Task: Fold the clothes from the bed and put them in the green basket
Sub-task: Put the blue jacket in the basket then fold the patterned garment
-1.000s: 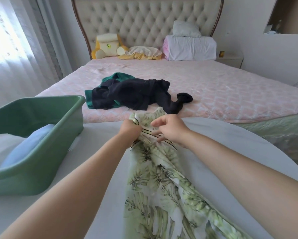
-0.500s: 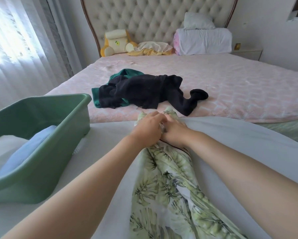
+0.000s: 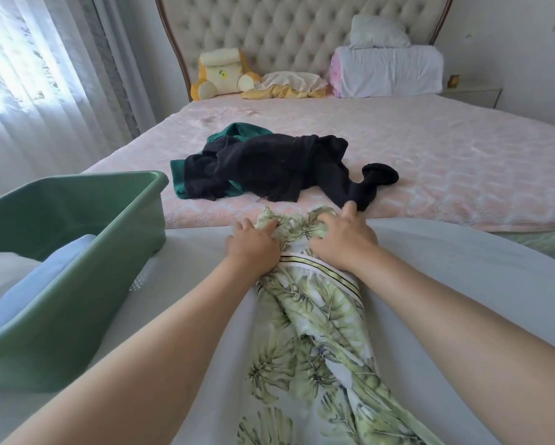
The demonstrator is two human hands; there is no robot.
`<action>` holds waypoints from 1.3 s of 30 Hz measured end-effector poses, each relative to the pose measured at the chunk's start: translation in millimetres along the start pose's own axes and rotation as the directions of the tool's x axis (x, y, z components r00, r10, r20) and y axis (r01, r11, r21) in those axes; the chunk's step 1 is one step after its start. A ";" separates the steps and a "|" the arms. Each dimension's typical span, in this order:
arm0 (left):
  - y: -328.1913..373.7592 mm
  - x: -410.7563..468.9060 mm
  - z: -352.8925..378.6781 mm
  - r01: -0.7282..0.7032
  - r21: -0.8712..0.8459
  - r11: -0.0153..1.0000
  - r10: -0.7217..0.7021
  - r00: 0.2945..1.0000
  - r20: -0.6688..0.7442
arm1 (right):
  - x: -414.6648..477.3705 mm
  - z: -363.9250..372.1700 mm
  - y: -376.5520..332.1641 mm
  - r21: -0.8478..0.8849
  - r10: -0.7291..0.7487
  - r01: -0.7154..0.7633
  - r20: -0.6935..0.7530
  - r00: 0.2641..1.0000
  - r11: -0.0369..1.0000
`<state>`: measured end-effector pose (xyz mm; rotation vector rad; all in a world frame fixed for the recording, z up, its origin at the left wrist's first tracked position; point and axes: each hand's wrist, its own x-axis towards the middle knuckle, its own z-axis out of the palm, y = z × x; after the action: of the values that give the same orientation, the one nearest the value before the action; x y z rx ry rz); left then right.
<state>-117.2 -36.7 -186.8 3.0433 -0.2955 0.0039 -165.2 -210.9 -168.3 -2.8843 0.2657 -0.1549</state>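
Observation:
A white garment with a green leaf print (image 3: pixel 314 319) lies lengthwise on the white round table (image 3: pixel 462 284), running from its far edge toward me. My left hand (image 3: pixel 253 248) grips the bunched far end of it with curled fingers. My right hand (image 3: pixel 340 239) holds the same end beside it, index finger stretched out. The green basket (image 3: pixel 77 284) stands on the table at the left and holds a folded light blue cloth (image 3: pixel 45 284) and a white one. On the pink bed (image 3: pixel 446 162) lies a crumpled black garment (image 3: pixel 269 165) over a dark green one (image 3: pixel 237 131).
Pillows (image 3: pixel 388 70), a yellow plush toy (image 3: pixel 221 75) and a cream cloth sit by the tufted headboard. Sheer curtains (image 3: pixel 29 75) hang at the left. A nightstand (image 3: pixel 472 94) stands at the bed's far right. The black garment's leg reaches close to my right hand.
My hands, pressed together on the garment's far end half a second ago, have moved apart along it and lie lower on the table. The camera has moved closer.

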 end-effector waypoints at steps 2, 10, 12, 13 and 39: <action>2.8 2.1 -2.5 -0.062 -0.163 0.985 0.065 0.998 0.014 | -1.4 -3.1 -2.1 0.046 0.054 -0.060 0.122 0.991 0.997; -13.4 18.4 -9.6 -0.188 -0.422 0.887 0.068 0.957 -0.283 | 6.9 6.0 -13.3 0.423 -0.120 0.189 -0.184 0.976 0.886; -20.2 28.8 -10.9 -0.166 -0.473 0.865 -0.002 0.942 -0.335 | 10.4 10.2 -17.8 0.385 -0.161 0.267 -0.285 0.945 0.883; -24.1 33.5 -9.4 -0.146 -0.467 0.872 -0.016 0.945 -0.326 | 12.1 11.6 -19.3 0.326 -0.196 0.302 -0.319 0.927 0.896; -22.5 -111.2 -31.9 -0.467 -0.149 0.871 0.415 0.864 -0.284 | -109.3 -45.6 -30.7 0.069 -0.234 0.224 0.357 0.904 0.972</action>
<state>-221.8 9.3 -158.0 2.6522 -0.9047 0.3492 -272.7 -170.9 -125.7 -2.8354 -0.1440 0.3332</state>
